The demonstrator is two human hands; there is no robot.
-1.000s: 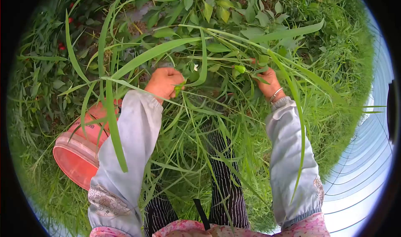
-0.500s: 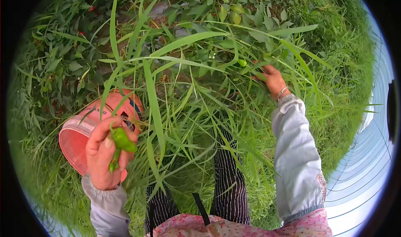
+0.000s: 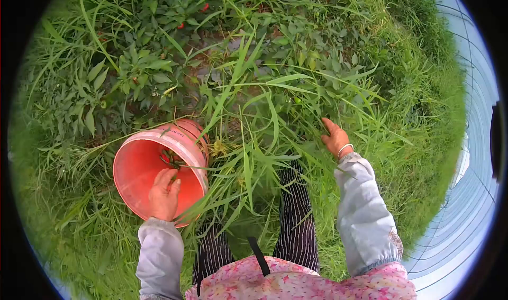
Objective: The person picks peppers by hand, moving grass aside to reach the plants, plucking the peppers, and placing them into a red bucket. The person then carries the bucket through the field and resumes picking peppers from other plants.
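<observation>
A pink-red plastic bucket lies tilted in the grass on the left, its mouth toward me. My left hand is at the mouth, fingers reaching inside and thumb apart, with nothing visible in the grip. Several green peppers, with a bit of red among them, lie deep in the bucket, just beyond my fingertips. On the right, my right hand is beside the grass stems and pepper leaves, its index finger stretched out and no object visible in it. A bracelet circles that wrist.
Long grass blades rise between my hands and cross the view. Pepper plants grow behind the bucket, with a few red peppers farther back. My striped trouser legs stand in the grass. Pale blue sheeting curves along the right.
My left hand has moved into the bucket's mouth and let go of the green peppers it held. My right hand has drawn back from the plant toward me. The view has shifted.
</observation>
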